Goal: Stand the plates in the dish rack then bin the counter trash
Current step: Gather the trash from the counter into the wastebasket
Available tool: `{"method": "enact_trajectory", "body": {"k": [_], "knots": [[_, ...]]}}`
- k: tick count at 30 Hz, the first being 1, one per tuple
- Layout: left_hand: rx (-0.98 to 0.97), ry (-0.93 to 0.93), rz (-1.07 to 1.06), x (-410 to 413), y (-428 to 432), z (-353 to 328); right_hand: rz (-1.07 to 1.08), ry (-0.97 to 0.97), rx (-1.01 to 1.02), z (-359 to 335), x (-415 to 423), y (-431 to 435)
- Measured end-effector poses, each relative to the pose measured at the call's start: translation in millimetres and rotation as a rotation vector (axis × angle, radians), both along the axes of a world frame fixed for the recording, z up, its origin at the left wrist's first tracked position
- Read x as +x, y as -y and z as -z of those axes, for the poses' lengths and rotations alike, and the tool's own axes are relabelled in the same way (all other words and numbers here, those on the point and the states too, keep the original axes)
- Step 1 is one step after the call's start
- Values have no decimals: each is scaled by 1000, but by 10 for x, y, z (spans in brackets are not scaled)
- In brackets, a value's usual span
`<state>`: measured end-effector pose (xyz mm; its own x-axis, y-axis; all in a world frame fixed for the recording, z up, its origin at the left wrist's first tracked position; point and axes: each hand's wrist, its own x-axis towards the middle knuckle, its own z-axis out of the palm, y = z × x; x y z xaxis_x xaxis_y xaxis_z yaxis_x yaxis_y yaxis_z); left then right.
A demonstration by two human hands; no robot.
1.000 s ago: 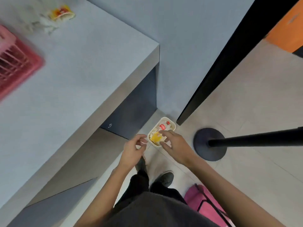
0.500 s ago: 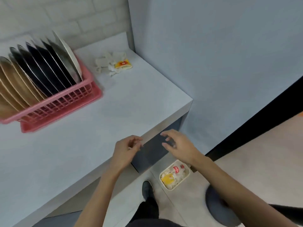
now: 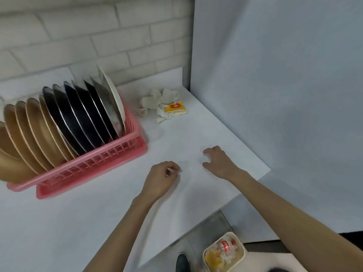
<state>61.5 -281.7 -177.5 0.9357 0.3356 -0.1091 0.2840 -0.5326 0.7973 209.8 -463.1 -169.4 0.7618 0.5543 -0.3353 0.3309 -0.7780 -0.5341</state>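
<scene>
- The plates (image 3: 68, 122) are seen standing on edge in the pink rack (image 3: 94, 165), toward the left of the table (image 3: 98, 222); that part of the task is judged done.
- The trash (image 3: 163, 105), crumpled tissues with a yellow packet, is left near the table's far right corner, just beside the rack's right end. Its long axis is laid roughly along the back edge.
- The left hand (image 3: 163, 179) is held over the table's middle, fingers (image 3: 172, 169) loosely curled toward the thumb; nothing is seen in them. The trash lies straight beyond it, well apart.
- The right hand (image 3: 218, 163) is held nearer the right edge, fingers (image 3: 208, 152) spread and bent down toward the table, nothing held. The trash lies beyond it and to the left; neither hand is clearly nearer.
- The bin (image 3: 224, 254), already holding rubbish, is seen on the floor below the table's near right corner.
</scene>
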Motion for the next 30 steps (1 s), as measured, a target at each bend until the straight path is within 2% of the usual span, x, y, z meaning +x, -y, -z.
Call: {"method": "enact_trajectory", "body": {"k": [5, 8, 13, 17, 25, 28, 30], "knots": [[183, 31, 1, 636, -398, 4, -70, 243, -395, 71, 245, -311], [271, -19, -55, 1090, -596, -21, -92, 264, -472, 64, 328, -434], [371, -143, -156, 1706, -845, 1, -123, 203, -465, -8, 446, -501], [394, -192, -180, 1953, -933, 160, -151, 241, -453, 11, 446, -465], [283, 92, -340, 1654, -755, 634, -190, 156, -424, -82, 625, -413], [223, 185, -374, 1632, -733, 598, -180, 148, -335, -183, 846, -528], [120, 228, -425, 1631, -722, 529, -198, 226, -256, -206, 1013, -699]]}}
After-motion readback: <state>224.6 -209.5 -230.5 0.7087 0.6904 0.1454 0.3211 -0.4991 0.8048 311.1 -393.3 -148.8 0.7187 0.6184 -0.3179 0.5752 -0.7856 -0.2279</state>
